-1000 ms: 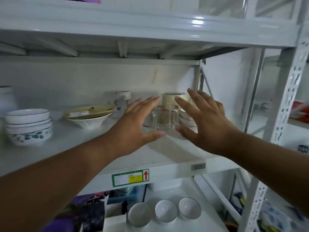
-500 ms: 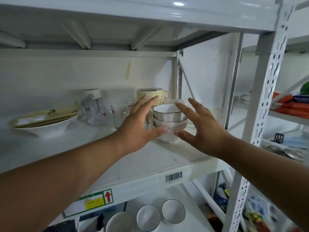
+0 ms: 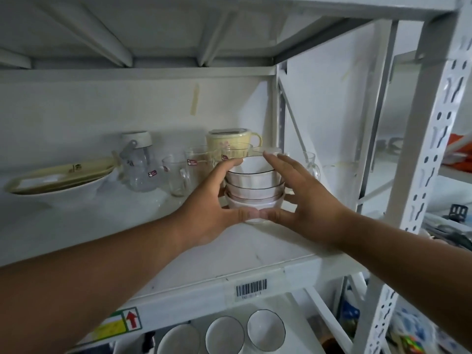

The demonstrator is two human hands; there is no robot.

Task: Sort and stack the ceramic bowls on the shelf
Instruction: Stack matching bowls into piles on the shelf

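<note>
Both hands have closed onto the stack of bowls (image 3: 254,186): left hand (image 3: 212,203) and right hand (image 3: 304,200) cup its sides, grip narrow, thumbs meeting below, on the shelf (image 3: 178,256).

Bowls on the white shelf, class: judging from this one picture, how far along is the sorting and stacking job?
Done: three dark-rimmed bowls sit nested as one stack of bowls on the shelf, beside the glass mugs.

In hand: the left hand and right hand cup that stack, thumbs meeting at its base.

Left: three loose bowls lie unstacked on the lower shelf.
</note>
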